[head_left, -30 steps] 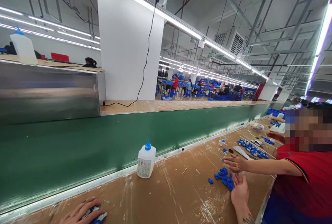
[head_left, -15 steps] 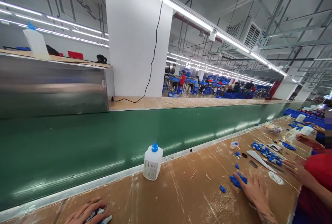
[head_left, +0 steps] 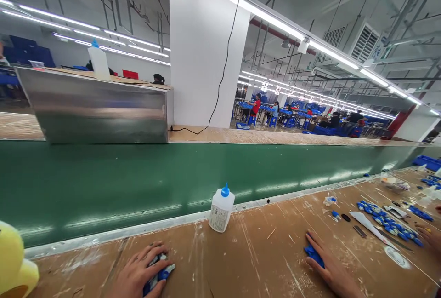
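- Left hand (head_left: 138, 274) lies low at the near edge, palm down, fingers curled loosely over something small.
- Right hand (head_left: 331, 266) stretches forward to the right, palm down, fingers spread flat.

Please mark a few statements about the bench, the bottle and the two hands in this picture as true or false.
1. The white bottle with the blue cap stands upright on the bench near the green belt. True.
2. The left hand lies flat on a bare patch of bench. False: it covers small blue and white parts.
3. The right hand rests on blue pieces. True.
4. The bottle stands on the belt. False: it stands on the brown bench, beside the belt's edge.
5. A yellow object shows at the lower left. True.
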Demonstrator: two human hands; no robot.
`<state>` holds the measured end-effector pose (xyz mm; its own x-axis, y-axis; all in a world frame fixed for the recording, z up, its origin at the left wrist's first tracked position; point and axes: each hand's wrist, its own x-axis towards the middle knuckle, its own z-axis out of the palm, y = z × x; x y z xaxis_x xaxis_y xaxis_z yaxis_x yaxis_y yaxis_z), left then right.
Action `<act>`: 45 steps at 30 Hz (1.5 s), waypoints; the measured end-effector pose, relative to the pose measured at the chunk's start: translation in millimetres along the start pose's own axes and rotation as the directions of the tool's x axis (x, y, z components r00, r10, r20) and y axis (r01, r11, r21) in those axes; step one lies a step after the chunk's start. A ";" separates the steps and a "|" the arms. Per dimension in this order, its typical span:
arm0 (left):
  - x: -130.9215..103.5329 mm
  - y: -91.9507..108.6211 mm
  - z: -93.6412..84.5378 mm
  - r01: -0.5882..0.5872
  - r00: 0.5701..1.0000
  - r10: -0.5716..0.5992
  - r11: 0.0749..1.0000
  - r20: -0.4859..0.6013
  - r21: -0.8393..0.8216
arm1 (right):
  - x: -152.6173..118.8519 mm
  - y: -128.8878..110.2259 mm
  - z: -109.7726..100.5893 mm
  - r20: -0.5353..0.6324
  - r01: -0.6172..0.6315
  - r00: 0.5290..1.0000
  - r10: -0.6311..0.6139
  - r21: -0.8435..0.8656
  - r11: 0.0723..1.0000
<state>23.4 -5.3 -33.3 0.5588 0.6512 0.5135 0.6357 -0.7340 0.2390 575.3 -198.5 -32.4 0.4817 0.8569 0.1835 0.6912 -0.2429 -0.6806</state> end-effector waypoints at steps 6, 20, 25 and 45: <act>10.2 5.9 -10.6 -0.018 0.979 0.036 0.996 0.199 -0.088 | -40.7 -66.2 80.1 0.226 0.256 0.944 -0.242 -0.038 0.966; -17.0 -9.7 -52.6 0.156 0.950 -0.126 0.984 0.285 -0.086 | -72.6 -228.3 236.9 0.474 0.824 0.497 -0.727 0.006 0.567; -37.0 -20.5 -62.2 0.222 0.935 -0.194 0.973 0.297 -0.061 | -72.3 -257.5 254.8 0.429 0.917 0.297 -0.853 0.123 0.381; -73.6 1.2 -82.0 0.405 0.754 -0.645 0.304 0.127 -0.862 | -76.5 -278.2 264.5 0.118 0.961 0.238 -0.964 0.111 0.251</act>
<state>-60.5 -69.9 -3.3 0.0789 0.9886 0.1283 -0.0396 -0.1255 0.9913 203.7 -76.2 -44.8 -0.6149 0.4919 0.6164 0.5770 0.8134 -0.0736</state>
